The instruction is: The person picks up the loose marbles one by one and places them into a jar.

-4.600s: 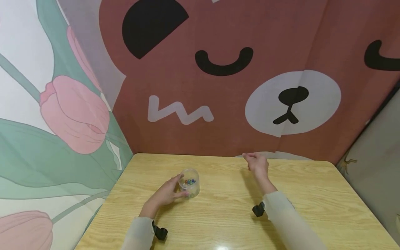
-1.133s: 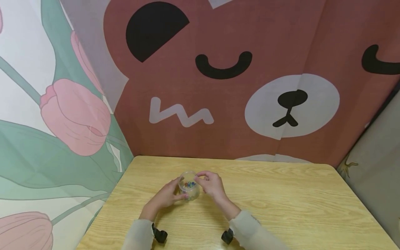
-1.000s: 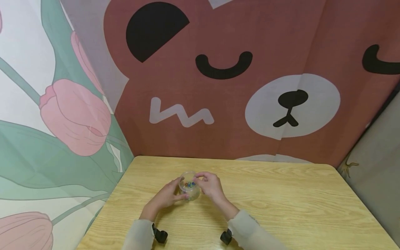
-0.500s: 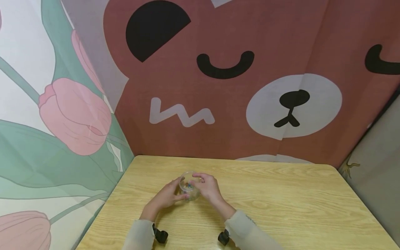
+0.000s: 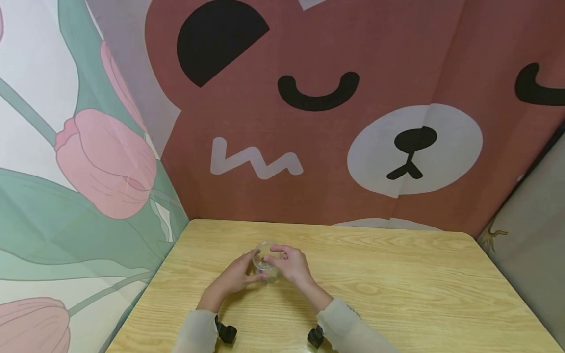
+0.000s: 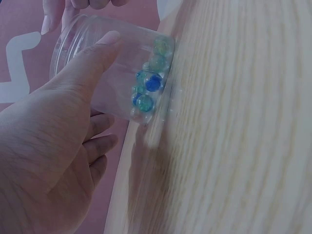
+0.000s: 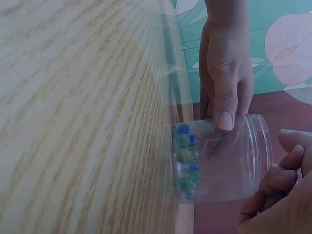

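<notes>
A clear plastic jar [image 5: 272, 278] stands upright on the table, uncapped. My left hand [image 5: 234, 275] holds it around the left side, its thumb on the near wall. Several blue, green and yellowish glass marbles [image 6: 152, 83] lie on the jar's bottom in the left wrist view. My right hand [image 5: 295, 267] is at the mouth, with thumb and index finger spread over the rim. The right wrist view shows the other fingers of that hand bent beside the rim [image 7: 258, 151]. No marble shows between the right fingers.
The wooden table [image 5: 397, 289] reaches back to a wall hanging [image 5: 322, 186] with a bear face. A tulip-patterned hanging [image 5: 106, 166] covers the left side. A small black camera [image 5: 227, 333] sits on each wrist.
From the table's far right edge, where its fingertips were pinched, my right hand came to the jar mouth. Its thumb and index finger have since spread. My left hand keeps its hold.
</notes>
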### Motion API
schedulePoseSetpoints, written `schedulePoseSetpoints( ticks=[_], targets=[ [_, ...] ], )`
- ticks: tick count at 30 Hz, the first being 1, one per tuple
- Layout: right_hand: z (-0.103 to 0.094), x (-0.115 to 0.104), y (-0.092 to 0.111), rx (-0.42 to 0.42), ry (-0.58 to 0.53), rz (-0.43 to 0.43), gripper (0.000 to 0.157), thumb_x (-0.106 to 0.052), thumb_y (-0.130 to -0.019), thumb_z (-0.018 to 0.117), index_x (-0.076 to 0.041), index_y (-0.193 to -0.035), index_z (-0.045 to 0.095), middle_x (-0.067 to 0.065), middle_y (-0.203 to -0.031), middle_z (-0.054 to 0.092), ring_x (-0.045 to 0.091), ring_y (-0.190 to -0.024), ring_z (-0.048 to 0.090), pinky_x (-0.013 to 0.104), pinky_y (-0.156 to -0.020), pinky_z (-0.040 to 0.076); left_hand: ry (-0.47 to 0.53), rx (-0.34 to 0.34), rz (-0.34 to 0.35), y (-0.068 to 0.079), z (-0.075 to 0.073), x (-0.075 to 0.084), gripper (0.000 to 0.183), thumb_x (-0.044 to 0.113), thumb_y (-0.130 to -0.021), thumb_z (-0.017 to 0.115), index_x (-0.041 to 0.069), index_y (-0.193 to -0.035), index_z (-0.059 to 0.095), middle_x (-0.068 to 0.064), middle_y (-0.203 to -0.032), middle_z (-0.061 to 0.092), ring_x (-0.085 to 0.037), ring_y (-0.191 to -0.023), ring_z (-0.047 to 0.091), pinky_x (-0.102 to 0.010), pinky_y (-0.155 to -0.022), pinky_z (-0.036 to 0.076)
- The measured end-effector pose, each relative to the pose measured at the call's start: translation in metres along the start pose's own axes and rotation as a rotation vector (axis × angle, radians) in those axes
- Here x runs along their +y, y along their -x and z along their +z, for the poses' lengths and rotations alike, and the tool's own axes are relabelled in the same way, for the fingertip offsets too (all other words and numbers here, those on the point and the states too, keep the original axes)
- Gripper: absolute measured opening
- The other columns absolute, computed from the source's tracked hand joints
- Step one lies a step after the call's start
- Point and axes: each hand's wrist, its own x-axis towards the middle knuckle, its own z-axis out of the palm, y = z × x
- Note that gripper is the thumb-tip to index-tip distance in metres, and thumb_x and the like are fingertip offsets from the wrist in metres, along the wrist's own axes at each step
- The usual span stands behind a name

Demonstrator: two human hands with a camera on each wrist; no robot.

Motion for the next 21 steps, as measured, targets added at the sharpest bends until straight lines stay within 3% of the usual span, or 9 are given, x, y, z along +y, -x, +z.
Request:
schedulePoseSetpoints(
  ticks=[4, 7, 10, 13, 15, 21],
  targets=[
    [0.0, -0.001, 0.0, -0.004, -0.002, 0.0, 0.054, -0.049, -0.089, 0.076, -0.01, -0.125, 0.071, 0.017, -0.137, 0.063, 0.045, -0.125, 0.058, 0.062, -0.098, 0.051, -0.003, -0.002, 0.006, -0.001, 0.001, -0.002, 0.088, 0.047, -0.091, 0.073, 0.002, -0.156, 0.034, -0.021, -0.152, 0.046, -0.042, -0.14, 0.044, -0.06, -0.111, 0.039],
    [-0.001, -0.002, 0.002, 0.005, 0.007, -0.001, 0.052, -0.049, -0.089, 0.076, -0.01, -0.124, 0.072, 0.016, -0.134, 0.065, 0.042, -0.122, 0.06, 0.058, -0.095, 0.054, -0.002, -0.002, 0.011, -0.001, 0.002, -0.005, 0.089, 0.048, -0.091, 0.073, 0.002, -0.157, 0.033, -0.021, -0.153, 0.046, -0.041, -0.14, 0.044, -0.06, -0.111, 0.039],
    [-0.003, -0.003, 0.003, 0.013, -0.001, 0.014, 0.05, -0.048, -0.089, 0.076, -0.011, -0.122, 0.074, 0.009, -0.099, 0.073, 0.026, -0.087, 0.067, 0.039, -0.07, 0.059, -0.001, -0.003, 0.016, -0.002, 0.003, -0.006, 0.089, 0.048, -0.091, 0.073, 0.003, -0.157, 0.033, -0.02, -0.152, 0.047, -0.04, -0.14, 0.045, -0.06, -0.111, 0.04],
    [-0.006, -0.004, 0.004, 0.016, -0.02, 0.02, 0.047, -0.045, -0.089, 0.077, -0.01, -0.12, 0.074, -0.002, -0.063, 0.055, 0.012, -0.053, 0.045, 0.023, -0.045, 0.039, -0.003, -0.003, 0.015, -0.002, 0.003, -0.007, 0.09, 0.049, -0.091, 0.073, 0.004, -0.158, 0.032, -0.018, -0.153, 0.047, -0.04, -0.14, 0.045, -0.06, -0.111, 0.04],
    [-0.009, -0.004, 0.004, 0.019, -0.038, 0.025, 0.044, -0.042, -0.09, 0.077, -0.009, -0.119, 0.074, -0.006, -0.054, 0.043, 0.008, -0.046, 0.034, 0.019, -0.041, 0.03, -0.005, -0.005, 0.009, -0.001, 0.003, -0.006, 0.091, 0.05, -0.091, 0.073, 0.006, -0.158, 0.032, -0.018, -0.153, 0.047, -0.04, -0.14, 0.044, -0.061, -0.111, 0.039],
    [-0.02, -0.004, 0.005, 0.048, -0.035, 0.007, 0.033, -0.033, -0.091, 0.076, -0.008, -0.112, 0.076, -0.007, -0.054, 0.044, 0.007, -0.046, 0.035, 0.018, -0.041, 0.029, -0.001, -0.006, 0.007, 0.0, 0.003, -0.005, 0.093, 0.053, -0.089, 0.073, 0.009, -0.159, 0.031, -0.018, -0.153, 0.047, -0.04, -0.14, 0.044, -0.061, -0.112, 0.039]
  ],
)
